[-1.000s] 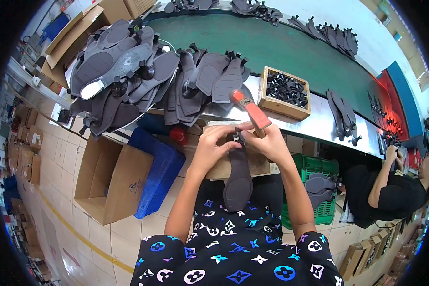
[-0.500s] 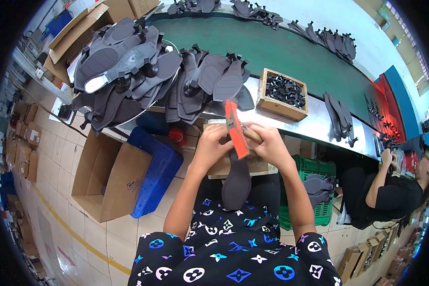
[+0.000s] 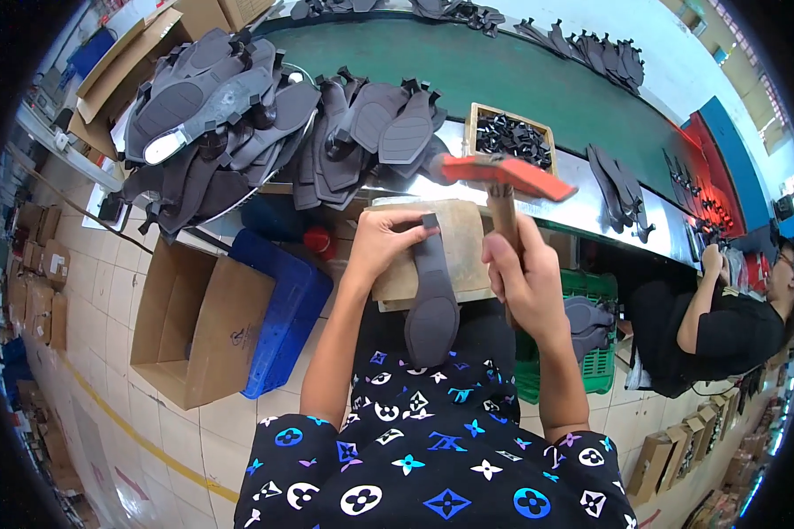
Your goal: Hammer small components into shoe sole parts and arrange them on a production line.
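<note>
A dark grey shoe sole (image 3: 432,322) lies over the light-coloured work block (image 3: 466,238), its wide front end toward my body. The small black heel piece (image 3: 430,221) is at its far end. My left hand (image 3: 381,247) pinches the sole there, thumb and fingers at the heel piece. To the right, my right hand (image 3: 531,280) is closed around the wooden handle of a hammer (image 3: 512,175). The hammer's orange-red head is raised above the block, apart from the sole, and hides part of the wooden box behind it.
A wooden box (image 3: 470,132) of small black pieces stands on the metal bench edge. Piled soles (image 3: 194,97) cover the left side, before a green belt (image 3: 370,57). Below are a cardboard box (image 3: 212,326), a blue crate (image 3: 295,304) and a green basket (image 3: 595,375). A co-worker (image 3: 715,326) sits at right.
My right hand has moved right and turned the hammer upright, lifting its head away from the sole. The heel piece now shows. My left hand stays at the sole's far end.
</note>
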The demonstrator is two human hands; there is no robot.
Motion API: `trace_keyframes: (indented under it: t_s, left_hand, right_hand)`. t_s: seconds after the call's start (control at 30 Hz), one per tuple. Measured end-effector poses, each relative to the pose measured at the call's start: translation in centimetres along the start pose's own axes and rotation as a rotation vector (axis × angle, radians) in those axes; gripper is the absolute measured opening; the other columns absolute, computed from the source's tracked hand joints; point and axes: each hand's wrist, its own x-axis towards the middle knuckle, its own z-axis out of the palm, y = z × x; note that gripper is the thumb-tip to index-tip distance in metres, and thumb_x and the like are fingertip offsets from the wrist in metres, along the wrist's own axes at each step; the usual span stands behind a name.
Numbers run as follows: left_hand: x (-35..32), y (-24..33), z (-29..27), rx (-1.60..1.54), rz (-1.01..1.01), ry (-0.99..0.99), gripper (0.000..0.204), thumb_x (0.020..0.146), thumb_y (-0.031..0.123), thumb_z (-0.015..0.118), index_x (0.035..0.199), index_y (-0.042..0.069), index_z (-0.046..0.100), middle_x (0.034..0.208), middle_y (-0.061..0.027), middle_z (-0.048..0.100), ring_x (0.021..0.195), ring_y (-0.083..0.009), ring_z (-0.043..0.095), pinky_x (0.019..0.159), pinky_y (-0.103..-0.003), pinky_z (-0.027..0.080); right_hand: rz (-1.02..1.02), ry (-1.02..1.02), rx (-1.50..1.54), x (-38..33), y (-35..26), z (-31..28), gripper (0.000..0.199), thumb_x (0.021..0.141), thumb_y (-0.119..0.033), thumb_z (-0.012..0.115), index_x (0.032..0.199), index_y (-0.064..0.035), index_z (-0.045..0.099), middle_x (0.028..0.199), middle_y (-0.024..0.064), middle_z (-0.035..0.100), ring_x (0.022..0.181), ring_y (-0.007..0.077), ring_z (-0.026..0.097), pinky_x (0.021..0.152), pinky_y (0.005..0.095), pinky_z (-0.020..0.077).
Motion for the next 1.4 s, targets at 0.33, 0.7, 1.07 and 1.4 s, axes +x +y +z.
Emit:
trace_keyframes:
  t_s: [0.33, 0.7, 1.07, 1.4]
  left_hand:
    - [-0.3, -0.2, -0.4, 0.145, 0.023, -0.056, 0.045, 0.08, 0.012, 0.079, 0.122, 0.001, 0.066, 0.106, -0.0086, 0.075, 0.094, -0.014, 0.068, 0.086, -0.03, 0.052]
    - [-0.8, -0.8, -0.8, 0.686, 0.158, -0.094, 0.133, 0.077, 0.044, 0.078, 0.151, -0.004, -0.022, 0.135, -0.0011, 0.064, 0.144, -0.0245, 0.039, 0.122, -0.058, -0.001]
    - [-3.4, 1.5, 0.5, 0.293, 0.069, -0.232, 0.037, 0.087, 0.019, 0.072, 0.122, 0.01, 0.068, 0.106, -0.0189, 0.071, 0.101, -0.0282, 0.07, 0.092, -0.041, 0.05]
    - [-11.1, 13.2, 3.5, -0.368, -0.305, -0.464, 0.023, 0.098, 0.018, 0.061, 0.099, -0.002, 0.074, 0.087, -0.008, 0.072, 0.081, -0.0095, 0.064, 0.074, -0.025, 0.049]
  right_hand:
    - [-0.38, 0.206, -0.327, -3.0, -3.1, 0.4, 0.036, 0.1, -0.011, 0.054, 0.133, 0.0033, 0.056, 0.076, 0.0024, 0.059, 0.061, 0.0072, 0.053, 0.053, 0.0231, 0.0424]
    - [-0.398, 0.171, -0.323, -2.2, -3.2, 0.7, 0.024, 0.097, -0.006, 0.057, 0.119, 0.0035, 0.052, 0.086, 0.0257, 0.063, 0.078, 0.0417, 0.066, 0.064, 0.0437, 0.0513]
    - [-0.137, 0.162, -0.311, -1.4, 0.5, -0.8, 0.025, 0.095, -0.005, 0.059, 0.119, 0.0011, 0.055, 0.089, 0.0246, 0.066, 0.075, 0.043, 0.067, 0.062, 0.0465, 0.0516]
    - [-0.634, -0.194, -1.082, 0.3, 4.5, -1.3, 0.036, 0.093, -0.022, 0.063, 0.124, -0.0023, 0.061, 0.11, 0.018, 0.069, 0.099, 0.0303, 0.069, 0.103, 0.0465, 0.0438]
